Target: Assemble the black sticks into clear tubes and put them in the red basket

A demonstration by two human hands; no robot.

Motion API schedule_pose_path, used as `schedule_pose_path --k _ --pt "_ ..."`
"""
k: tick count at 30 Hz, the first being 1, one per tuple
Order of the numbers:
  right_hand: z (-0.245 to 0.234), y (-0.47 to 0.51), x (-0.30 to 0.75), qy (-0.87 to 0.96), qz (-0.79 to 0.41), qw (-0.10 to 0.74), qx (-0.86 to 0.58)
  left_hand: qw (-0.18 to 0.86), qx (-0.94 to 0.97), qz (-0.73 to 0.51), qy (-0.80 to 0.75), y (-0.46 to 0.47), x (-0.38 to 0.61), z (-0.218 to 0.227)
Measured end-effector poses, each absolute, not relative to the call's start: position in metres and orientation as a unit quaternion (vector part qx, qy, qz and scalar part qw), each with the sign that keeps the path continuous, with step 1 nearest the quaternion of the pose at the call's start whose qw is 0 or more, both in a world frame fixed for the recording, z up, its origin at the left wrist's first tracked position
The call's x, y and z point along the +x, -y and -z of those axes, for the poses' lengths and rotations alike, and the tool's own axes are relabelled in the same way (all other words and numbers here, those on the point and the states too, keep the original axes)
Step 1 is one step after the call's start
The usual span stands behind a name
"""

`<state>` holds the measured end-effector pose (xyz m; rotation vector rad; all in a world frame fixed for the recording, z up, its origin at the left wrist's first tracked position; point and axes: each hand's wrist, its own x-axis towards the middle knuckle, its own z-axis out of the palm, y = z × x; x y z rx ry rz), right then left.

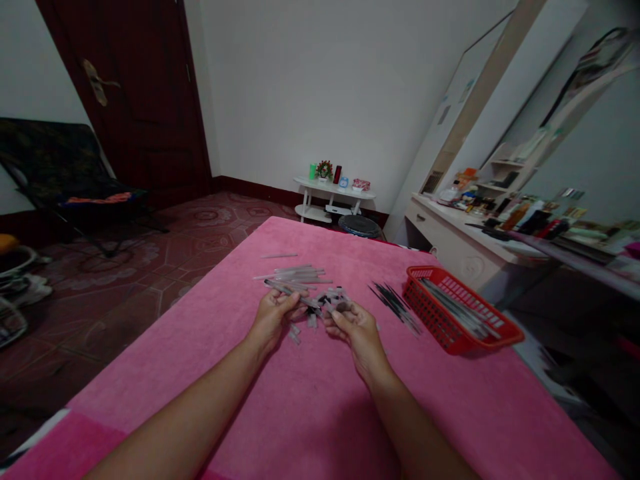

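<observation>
My left hand [277, 315] is closed around a slim, translucent pen [278, 287], which slants across the fingers. To its right, my right hand [359, 328] pinches at a small greyish piece, possibly a cap; the fingers partly hide it. Between the hands lies a pile of small clear and black pieces [313, 320], looking like pen caps. Just beyond my left hand, several translucent pen barrels [300, 272] rest side by side on a pink cloth [200, 373]. Several thin dark sticks like pen refills [393, 303] lie right of my right hand.
A red plastic basket [435, 328] holding several long pale sticks [463, 310] stands at the right. Farther back is a low white shelf [333, 189] with small ornaments. A dresser [465, 247] crowded with bottles borders the right side; a folding chair [65, 167] stands left.
</observation>
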<state>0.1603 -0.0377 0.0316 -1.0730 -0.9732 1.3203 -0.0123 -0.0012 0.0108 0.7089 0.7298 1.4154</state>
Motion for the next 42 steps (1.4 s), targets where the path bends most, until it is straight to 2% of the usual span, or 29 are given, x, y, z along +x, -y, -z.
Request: schedule_pose_path --k 12,28,35,42 --pt "-0.024 0.035 0.158 0.494 -0.504 0.536 -0.464 0.643 0.306 -0.618 -0.332 0.001 -0.012 -0.010" --pt "-0.016 0.037 0.154 0.622 -0.340 0.490 -0.507 0.650 0.348 -0.579 -0.347 0.008 -0.008 -0.011" --pt "-0.025 0.043 0.151 0.585 -0.369 0.497 -0.524 0.647 0.353 -0.593 -0.324 0.015 -0.005 -0.017" --pt "-0.036 0.047 0.153 0.503 -0.498 0.486 -0.513 0.642 0.412 -0.586 -0.275 0.016 -0.008 -0.013"
